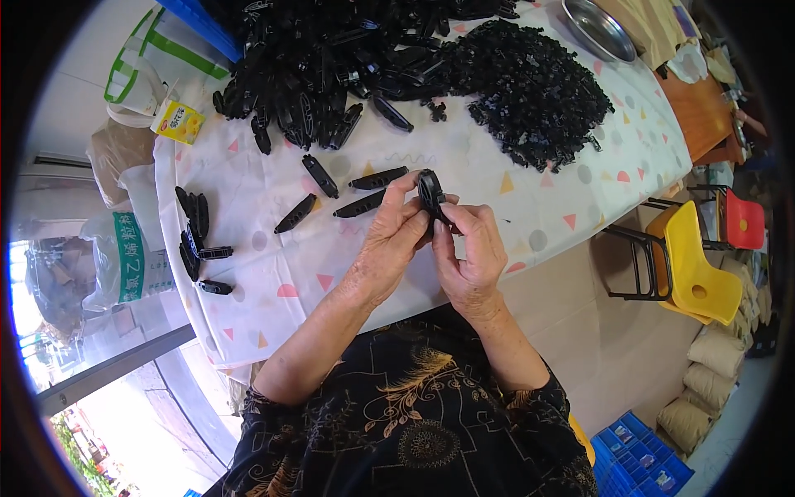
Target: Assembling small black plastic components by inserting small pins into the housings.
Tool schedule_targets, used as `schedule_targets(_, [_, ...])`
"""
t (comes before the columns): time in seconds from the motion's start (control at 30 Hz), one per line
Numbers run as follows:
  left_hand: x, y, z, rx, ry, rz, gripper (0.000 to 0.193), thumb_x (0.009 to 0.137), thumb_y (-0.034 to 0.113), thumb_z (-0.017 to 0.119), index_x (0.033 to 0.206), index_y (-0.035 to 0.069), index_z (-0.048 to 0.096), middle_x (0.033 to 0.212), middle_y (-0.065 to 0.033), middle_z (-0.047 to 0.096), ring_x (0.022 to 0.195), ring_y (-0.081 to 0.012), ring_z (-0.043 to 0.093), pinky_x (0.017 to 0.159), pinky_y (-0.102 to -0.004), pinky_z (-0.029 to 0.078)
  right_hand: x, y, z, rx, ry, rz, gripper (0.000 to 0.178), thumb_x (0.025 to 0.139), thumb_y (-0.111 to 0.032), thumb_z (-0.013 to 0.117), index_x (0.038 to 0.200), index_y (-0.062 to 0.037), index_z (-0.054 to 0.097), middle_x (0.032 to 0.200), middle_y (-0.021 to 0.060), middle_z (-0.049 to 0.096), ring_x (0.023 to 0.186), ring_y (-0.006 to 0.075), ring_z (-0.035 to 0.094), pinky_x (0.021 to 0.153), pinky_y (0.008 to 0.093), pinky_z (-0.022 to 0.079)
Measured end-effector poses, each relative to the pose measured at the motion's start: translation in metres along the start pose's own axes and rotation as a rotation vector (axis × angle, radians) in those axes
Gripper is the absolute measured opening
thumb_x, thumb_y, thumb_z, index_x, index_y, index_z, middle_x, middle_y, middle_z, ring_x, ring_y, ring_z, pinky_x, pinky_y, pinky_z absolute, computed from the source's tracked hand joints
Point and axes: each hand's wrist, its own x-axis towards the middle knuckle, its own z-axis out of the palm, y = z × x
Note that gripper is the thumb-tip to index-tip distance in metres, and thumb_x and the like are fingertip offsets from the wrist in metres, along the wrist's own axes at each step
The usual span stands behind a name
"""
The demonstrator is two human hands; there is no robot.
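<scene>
Over the near edge of the table I hold a long black plastic part (429,192), tilted nearly upright between both hands. My left hand (392,234) is closed round its left side, with the forefinger along the upper end. The thumb and fingertips of my right hand (472,253) pinch at its lower right side; whether a smaller piece sits between them is hidden. Just left of my hands lie several similar black parts (318,176). Another small group of black parts (197,217) rests at the table's left side.
A big heap of long black parts (310,66) covers the far left of the table, beside a pile of small black pieces (534,95). A metal tray (598,31) stands far right. Yellow chair (700,277) and blue crate (638,458) are off the right side.
</scene>
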Motion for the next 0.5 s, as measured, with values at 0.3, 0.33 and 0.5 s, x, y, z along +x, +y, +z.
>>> schedule_targets(0.3, [0.005, 0.006, -0.013, 0.054, 0.051, -0.02, 0.039, 0.098, 0.005, 0.037, 0.135, 0.014, 0.032, 0.123, -0.0103, 0.052, 0.111, -0.0173, 0.051, 0.095, -0.0341, 0.043, 0.006, 0.01, 0.011, -0.026, -0.068, -0.094, 0.032, 0.069, 0.011, 0.068, 0.098, -0.0004, 0.062, 0.085, 0.0107, 0.06, 0.072, 0.0244, 0.056, 0.06, 0.0312, 0.046])
schedule_targets(0.33, [0.004, 0.005, -0.015, 0.025, 0.068, -0.028, 0.039, 0.098, 0.005, 0.037, 0.135, 0.014, 0.032, 0.121, -0.0098, 0.052, 0.11, -0.0168, 0.051, 0.094, -0.0338, 0.043, 0.007, 0.01, 0.012, -0.023, -0.073, -0.096, 0.032, 0.069, 0.011, 0.068, 0.098, -0.0004, 0.062, 0.085, 0.0107, 0.06, 0.072, 0.0244, 0.056, 0.06, 0.0312, 0.046])
schedule_targets(0.5, [0.002, 0.011, -0.015, -0.047, 0.091, -0.061, 0.044, 0.096, 0.003, 0.037, 0.138, 0.01, 0.025, 0.118, -0.0117, 0.051, 0.106, -0.0165, 0.051, 0.093, -0.0334, 0.044, 0.005, 0.013, 0.012, -0.155, -0.205, -0.131, 0.026, 0.077, 0.0, 0.066, 0.103, -0.0012, 0.064, 0.101, 0.0123, 0.06, 0.084, 0.0266, 0.055, 0.075, 0.0335, 0.045])
